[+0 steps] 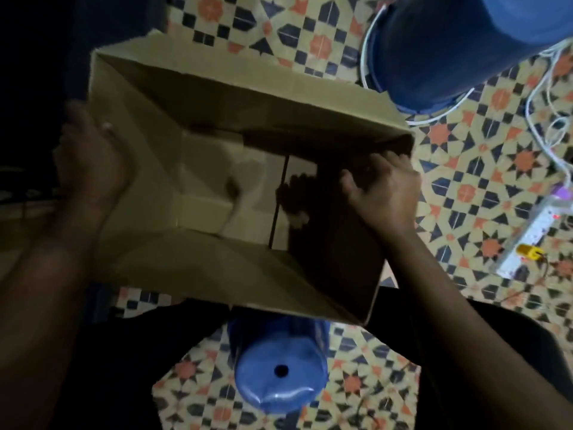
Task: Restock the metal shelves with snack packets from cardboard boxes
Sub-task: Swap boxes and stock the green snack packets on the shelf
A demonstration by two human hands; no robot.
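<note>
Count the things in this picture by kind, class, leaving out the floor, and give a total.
Cardboard box: 1, open-topped, no snack packets visible inside
Blue water jugs: 2
White power strip: 1
Hands: 2, left hand against the box's outer wall, right hand gripping its rim
Total: 6

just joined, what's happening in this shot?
A person holds an open cardboard box from above, over a patterned tile floor. The left hand presses flat against the outside of the left wall; the right hand grips the right wall, fingers curled over its rim. No snack packets are visible inside, only the bottom flaps. A blue water jug stands below the box, and a power strip lies on the floor to the right.
</note>
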